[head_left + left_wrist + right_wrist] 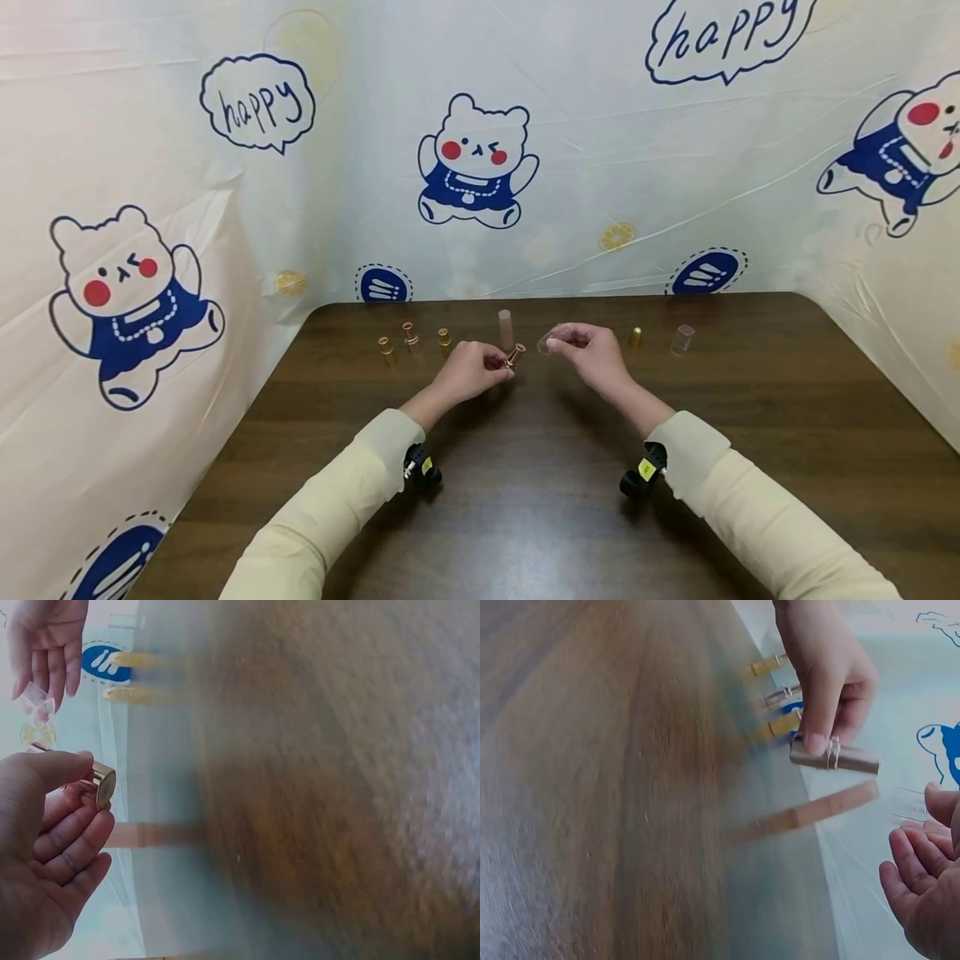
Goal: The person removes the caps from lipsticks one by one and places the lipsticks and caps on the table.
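Observation:
My left hand pinches a rose-gold lipstick tube between thumb and fingers, tilted above the table. In the right wrist view the tube has thin rings around its middle. A clear cap with faint lettering is held by the fingertips of my right hand. The cap and the lipstick tube are apart, a short gap between them in the head view. Just behind my left hand stands a pinkish tube, upright on the table.
To the left stand two gold tubes and a rose-gold tube. On the right are a small gold piece and another clear cap. A printed cloth hangs behind the wooden table.

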Demonstrator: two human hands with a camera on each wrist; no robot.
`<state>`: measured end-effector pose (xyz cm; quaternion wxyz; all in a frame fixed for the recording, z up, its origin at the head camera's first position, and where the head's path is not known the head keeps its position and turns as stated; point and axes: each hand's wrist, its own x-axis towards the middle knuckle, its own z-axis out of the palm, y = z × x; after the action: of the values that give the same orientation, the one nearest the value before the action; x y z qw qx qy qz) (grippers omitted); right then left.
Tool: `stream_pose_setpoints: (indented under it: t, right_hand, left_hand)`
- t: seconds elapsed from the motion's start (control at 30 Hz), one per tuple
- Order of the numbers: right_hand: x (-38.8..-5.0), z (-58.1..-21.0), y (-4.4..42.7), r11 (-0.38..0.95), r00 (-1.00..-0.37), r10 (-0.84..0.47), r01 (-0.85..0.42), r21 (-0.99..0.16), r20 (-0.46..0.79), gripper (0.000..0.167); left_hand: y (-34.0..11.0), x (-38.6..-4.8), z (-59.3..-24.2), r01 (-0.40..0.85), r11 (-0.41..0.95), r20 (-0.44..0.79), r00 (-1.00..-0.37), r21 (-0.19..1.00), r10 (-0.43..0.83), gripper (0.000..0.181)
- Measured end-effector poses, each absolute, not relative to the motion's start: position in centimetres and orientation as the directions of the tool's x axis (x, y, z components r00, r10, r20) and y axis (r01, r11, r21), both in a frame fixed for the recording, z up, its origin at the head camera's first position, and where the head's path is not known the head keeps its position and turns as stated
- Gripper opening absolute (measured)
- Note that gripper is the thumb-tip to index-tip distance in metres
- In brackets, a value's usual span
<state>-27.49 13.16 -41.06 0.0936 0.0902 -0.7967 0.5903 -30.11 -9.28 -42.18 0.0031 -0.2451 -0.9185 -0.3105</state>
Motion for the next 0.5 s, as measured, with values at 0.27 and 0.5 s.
stream_pose_setpoints:
  t: [0.27, 0.5]
  right_hand:
    - [-27.5, -41.14, 13.33, 0.316, -0.973, -0.055, -0.229, -0.921, 0.223, 0.018]
    - [-27.37, -41.19, 13.43, 0.328, -0.971, -0.056, -0.237, -0.914, 0.232, 0.022]
  left_hand:
    - [-9.76, -30.11, -42.24, 0.448, 0.675, 0.172, -0.883, 0.586, 0.437, 0.01]
    - [-9.79, -30.07, -42.42, 0.454, 0.67, 0.178, -0.88, 0.587, 0.441, 0.01]
